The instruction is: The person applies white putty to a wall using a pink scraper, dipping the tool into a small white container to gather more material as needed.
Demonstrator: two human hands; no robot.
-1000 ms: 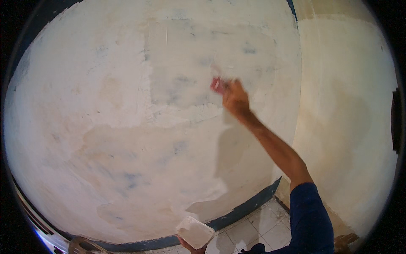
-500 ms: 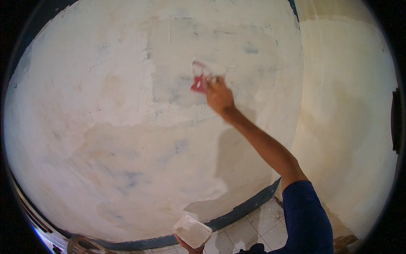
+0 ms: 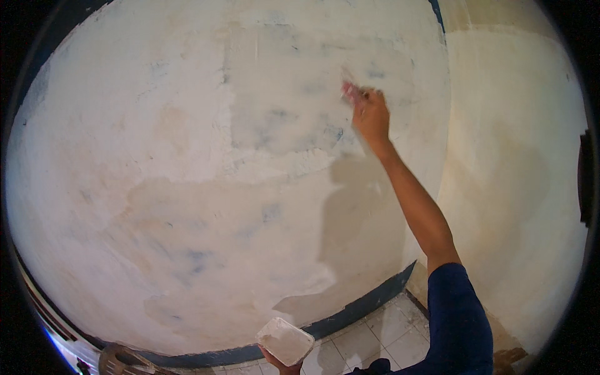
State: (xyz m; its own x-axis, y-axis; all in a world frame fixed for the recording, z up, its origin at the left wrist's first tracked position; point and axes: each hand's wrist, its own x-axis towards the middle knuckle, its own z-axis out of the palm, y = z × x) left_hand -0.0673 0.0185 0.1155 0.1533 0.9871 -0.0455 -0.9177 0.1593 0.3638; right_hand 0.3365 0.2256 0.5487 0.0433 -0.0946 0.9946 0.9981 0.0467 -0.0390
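Red scraper high on the pale wall, shallow tub held low

From where I stand, the person's right hand (image 3: 373,115) is closed on a red scraper (image 3: 352,92), whose outline is blurred; whether its edge touches the wall (image 3: 181,125) I cannot tell. The scraper lies over the greyish patch (image 3: 281,87), toward its upper right. Half a second earlier it was farther left and lower, and the forearm (image 3: 415,194) slanted more; it now rises more steeply. A dark mark (image 3: 334,132) is visible below the hand, at a spot the hand covered before. The left hand (image 3: 273,359) grips the white tub (image 3: 296,329) from beneath, fingers largely hidden; both remain nearly in place above the tiled floor (image 3: 359,342), near the dark skirting band (image 3: 340,322).
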